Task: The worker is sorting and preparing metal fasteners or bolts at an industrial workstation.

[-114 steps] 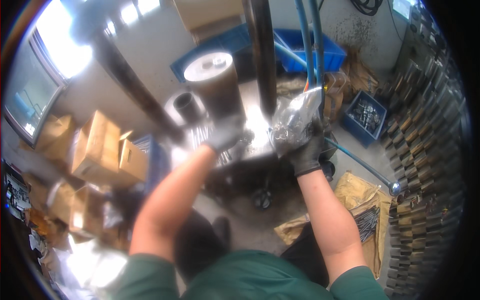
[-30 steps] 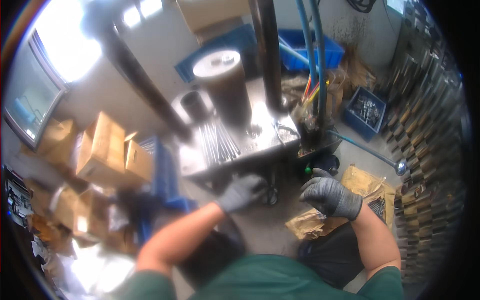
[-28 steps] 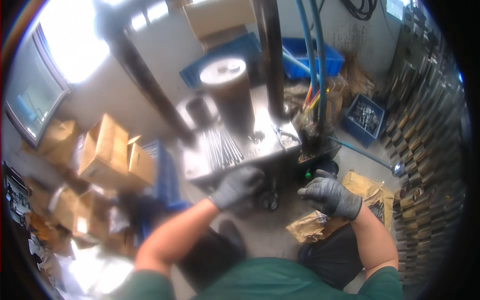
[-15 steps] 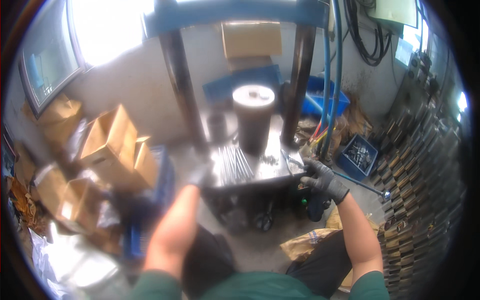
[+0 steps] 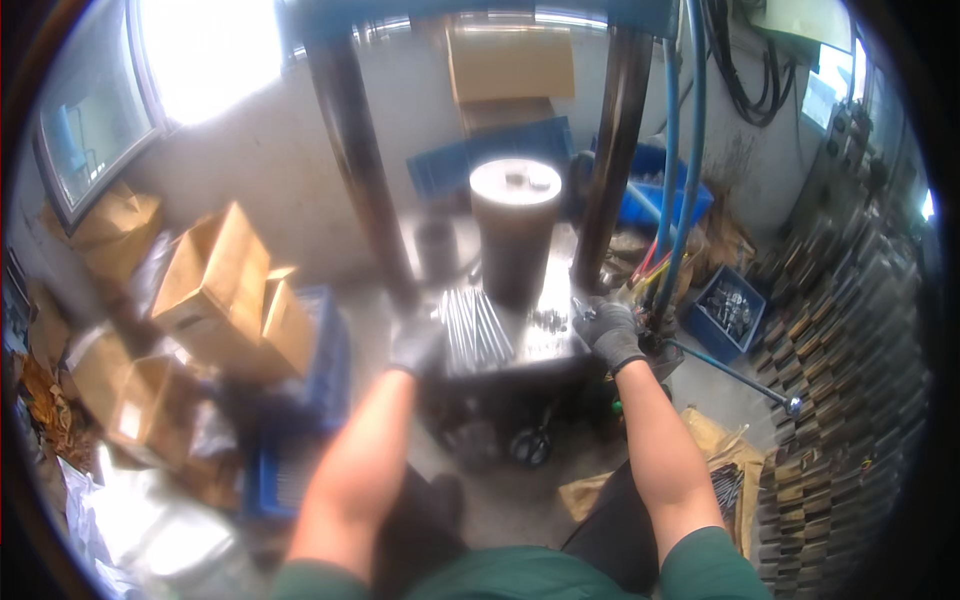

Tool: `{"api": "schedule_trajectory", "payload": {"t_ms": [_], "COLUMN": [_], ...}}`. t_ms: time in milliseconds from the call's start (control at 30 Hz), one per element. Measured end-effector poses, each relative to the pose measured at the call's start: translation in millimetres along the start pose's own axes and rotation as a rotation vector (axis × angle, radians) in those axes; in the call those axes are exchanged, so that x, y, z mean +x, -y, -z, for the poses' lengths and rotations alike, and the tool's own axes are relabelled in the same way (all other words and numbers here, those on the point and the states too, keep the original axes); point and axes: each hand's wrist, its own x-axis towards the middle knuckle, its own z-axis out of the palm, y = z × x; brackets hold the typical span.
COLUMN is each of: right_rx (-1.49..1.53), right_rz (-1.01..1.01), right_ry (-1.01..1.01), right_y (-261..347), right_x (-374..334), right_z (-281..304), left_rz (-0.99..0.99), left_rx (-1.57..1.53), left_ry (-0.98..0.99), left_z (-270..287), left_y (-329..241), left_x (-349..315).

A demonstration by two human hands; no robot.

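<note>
A bundle of thin metal rods (image 5: 476, 328) lies on the metal work table (image 5: 548, 346) of a press. My left hand (image 5: 418, 342), in a grey glove, is at the table's left edge beside the rods; its fingers are blurred. At the right edge my gloved right hand (image 5: 610, 332) is closed around a small tool that looks like pliers (image 5: 580, 308), mostly covered by the fingers. Small dark metal parts (image 5: 548, 320) lie between the rods and that hand. Behind them stands a thick dark cylinder (image 5: 514, 235) with a bright top, bearing small pieces.
Two steel columns (image 5: 357, 170) rise on either side of the table. Cardboard boxes (image 5: 215, 290) and blue crates stand at left. A blue bin of metal parts (image 5: 728, 312), a blue rod (image 5: 735, 372) and stacked metal pieces (image 5: 840, 400) are at right. Blue hoses (image 5: 690, 150) hang beside the right column.
My right hand has moved left and inward over the table edge and closed on the pliers-like tool. My left hand has come slightly forward and right, closer to the rods. The view has shifted slightly.
</note>
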Motion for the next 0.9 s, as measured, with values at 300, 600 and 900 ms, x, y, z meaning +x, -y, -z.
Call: {"api": "schedule_trajectory", "payload": {"t_ms": [300, 600, 900], "right_rx": [0.058, 1.548, 1.410], "right_rz": [-0.021, -0.205, -0.173], "right_ry": [-0.032, -0.094, 0.240], "right_y": [16, -28, -12], "right_x": [17, 4, -43], "right_z": [-17, 33, 30], "left_rz": [-0.112, -0.182, -0.343], "left_rx": [-0.388, -1.255, -1.015], "left_ry": [-0.251, 0.093, 0.001], "left_z": [-38, 27, -25], "left_y": [85, -55, -88], "left_x": [55, -36, -33]}}
